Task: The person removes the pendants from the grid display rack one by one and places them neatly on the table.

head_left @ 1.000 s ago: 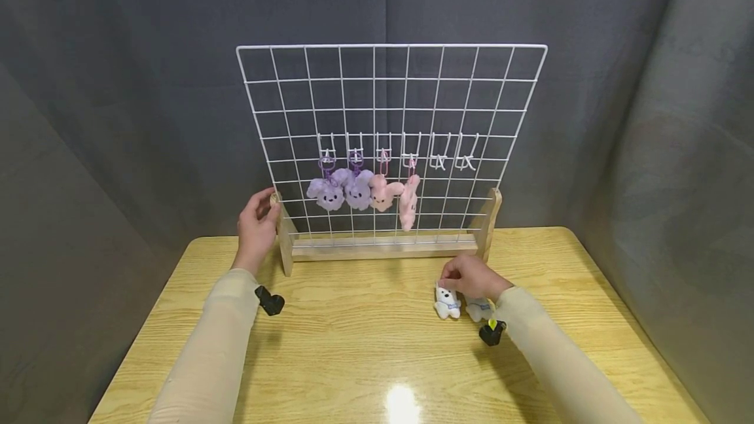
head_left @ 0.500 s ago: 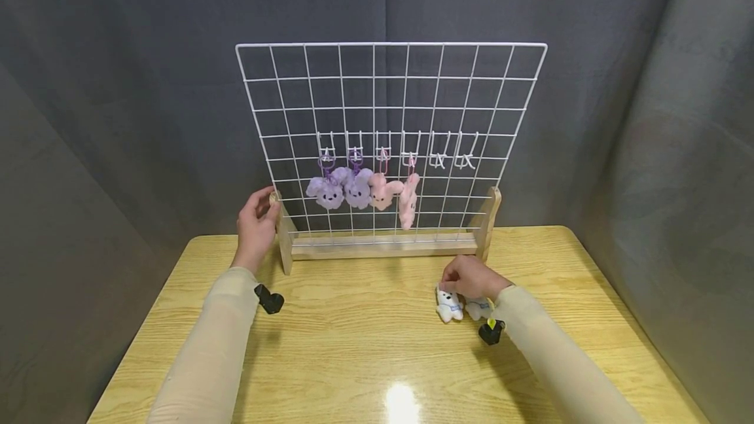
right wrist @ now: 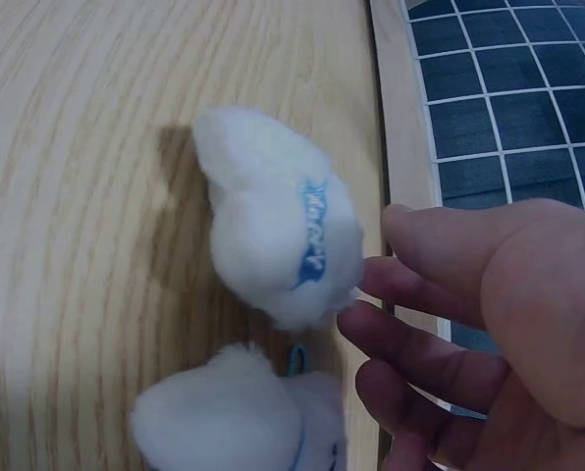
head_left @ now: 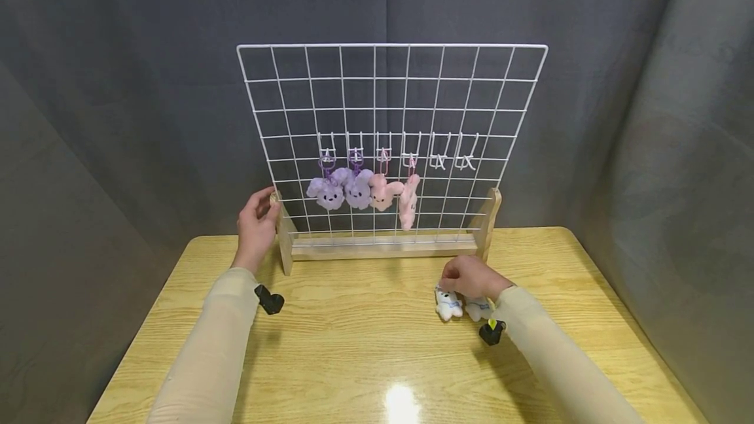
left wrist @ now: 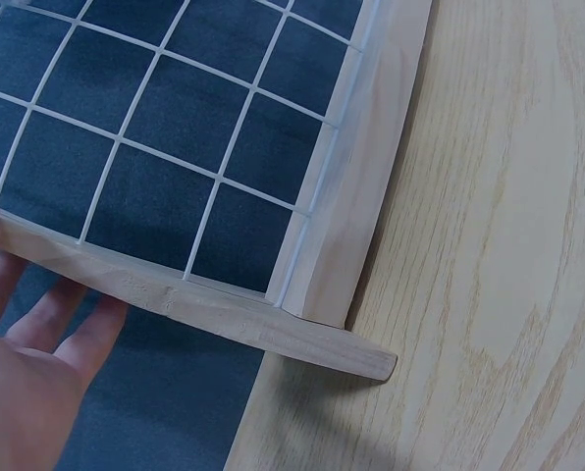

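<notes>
My left hand (head_left: 256,231) grips the left wooden upright (left wrist: 165,299) of a white wire grid rack, thumb in front and fingers behind it. On the right, my right hand (head_left: 473,278) pinches the head end of a small white plush keychain (head_left: 449,307) close over the table; its feet point toward me. In the right wrist view this plush (right wrist: 273,221) shows a blue ribbon, with the fingertips right at its end. A second white plush keychain (right wrist: 219,417) with a blue loop lies beside it, partly under my wrist in the head view.
The white grid (head_left: 391,110) stands at the table's back. Two purple plush keychains (head_left: 328,195) and two pink ones (head_left: 384,194) hang from its hooks. Two bare hooks (head_left: 466,161) are at the right. Grey curtains (head_left: 147,84) surround the table (head_left: 341,358).
The white plush at my right fingertips has tilted slightly, its feet shifting a little to the right. My left hand stays on the upright.
</notes>
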A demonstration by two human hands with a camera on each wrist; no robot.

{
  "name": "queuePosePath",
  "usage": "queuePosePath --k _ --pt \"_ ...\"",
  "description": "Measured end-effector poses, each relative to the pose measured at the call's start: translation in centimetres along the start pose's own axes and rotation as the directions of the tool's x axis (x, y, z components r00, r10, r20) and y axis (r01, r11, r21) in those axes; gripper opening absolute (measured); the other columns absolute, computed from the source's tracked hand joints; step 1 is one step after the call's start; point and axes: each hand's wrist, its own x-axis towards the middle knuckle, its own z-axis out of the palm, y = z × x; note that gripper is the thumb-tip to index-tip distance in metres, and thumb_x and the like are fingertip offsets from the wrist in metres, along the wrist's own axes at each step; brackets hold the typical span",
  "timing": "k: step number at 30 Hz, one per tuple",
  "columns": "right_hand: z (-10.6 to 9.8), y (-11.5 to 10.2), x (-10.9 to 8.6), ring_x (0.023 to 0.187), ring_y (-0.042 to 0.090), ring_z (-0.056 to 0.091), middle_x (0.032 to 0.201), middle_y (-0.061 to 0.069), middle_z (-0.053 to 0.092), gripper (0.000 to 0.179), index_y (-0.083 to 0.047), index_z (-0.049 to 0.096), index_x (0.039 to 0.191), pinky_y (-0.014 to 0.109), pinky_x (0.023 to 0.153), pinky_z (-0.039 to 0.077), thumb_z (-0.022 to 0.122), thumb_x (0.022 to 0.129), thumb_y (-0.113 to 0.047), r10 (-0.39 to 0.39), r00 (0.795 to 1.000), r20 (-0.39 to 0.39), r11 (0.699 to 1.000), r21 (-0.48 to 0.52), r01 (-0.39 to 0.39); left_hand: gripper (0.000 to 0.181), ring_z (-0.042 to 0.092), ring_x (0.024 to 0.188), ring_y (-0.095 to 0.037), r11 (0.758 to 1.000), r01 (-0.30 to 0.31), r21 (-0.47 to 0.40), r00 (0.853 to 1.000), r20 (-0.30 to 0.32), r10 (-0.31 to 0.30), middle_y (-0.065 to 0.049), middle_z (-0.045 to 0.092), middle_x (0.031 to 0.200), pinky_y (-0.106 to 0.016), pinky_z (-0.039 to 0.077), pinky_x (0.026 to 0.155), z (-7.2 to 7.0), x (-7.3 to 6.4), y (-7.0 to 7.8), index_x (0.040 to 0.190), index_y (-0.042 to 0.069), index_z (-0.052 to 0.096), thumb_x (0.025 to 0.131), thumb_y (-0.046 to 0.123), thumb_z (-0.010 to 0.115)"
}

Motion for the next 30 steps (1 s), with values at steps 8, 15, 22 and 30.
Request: queuePosePath --k 8,15,22,30 --pt "-0.6 -0.3 -0.1 0.060 0.011 0.050 0.072 0.003 0.067 0.022 -0.005 0.077 0.092 0.030 0.058 0.043 0.064 0.106 -0.016 0.032 0.998 -0.047 0.998 0.058 -0.029 0.040 0.063 0.131 -0.028 1.000 0.015 0.009 1.000 0.003 -0.015 -0.012 0.064 0.142 -0.034 0.052 0.097 0.0 -0.1 -0.1 0.149 0.018 0.057 0.109 0.016 0.058" --pt "-0.8 -0.7 0.1 0.068 0.014 0.055 0.079 0.002 0.066 0.018 -0.005 0.073 0.101 0.033 0.062 0.047 0.064 0.106 -0.019 0.041 0.993 -0.106 0.996 0.080 -0.032 0.039 0.061 0.132 -0.028 1.000 0.000 -0.008 1.000 -0.006 0.000 -0.014 0.064 0.142 -0.045 0.047 0.112 0.0 -0.1 -0.2 0.148 0.015 0.058 0.109 0.013 0.058" --pt "-1.0 -1.1 0.7 0.084 0.016 0.063 0.097 0.005 0.071 0.017 -0.005 0.072 0.110 0.036 0.076 0.052 0.066 0.105 -0.019 0.017 0.975 -0.220 0.996 0.090 0.003 0.040 0.061 0.132 -0.028 1.000 -0.001 0.002 1.000 -0.004 0.001 -0.014 0.063 0.142 -0.046 0.048 0.111 0.0 -0.1 -0.1 0.149 0.015 0.057 0.109 0.013 0.057" --pt "-2.2 -2.8 1.1 0.101 0.027 0.069 0.112 0.012 0.074 0.027 -0.002 0.068 0.124 0.047 0.089 0.056 0.065 0.106 -0.022 0.034 0.923 -0.384 0.979 0.197 0.045 0.039 0.062 0.130 -0.029 1.000 -0.017 -0.018 1.000 -0.007 0.017 -0.015 0.064 0.141 -0.046 0.049 0.110 0.0 0.0 0.1 0.147 0.014 0.058 0.108 0.012 0.059"
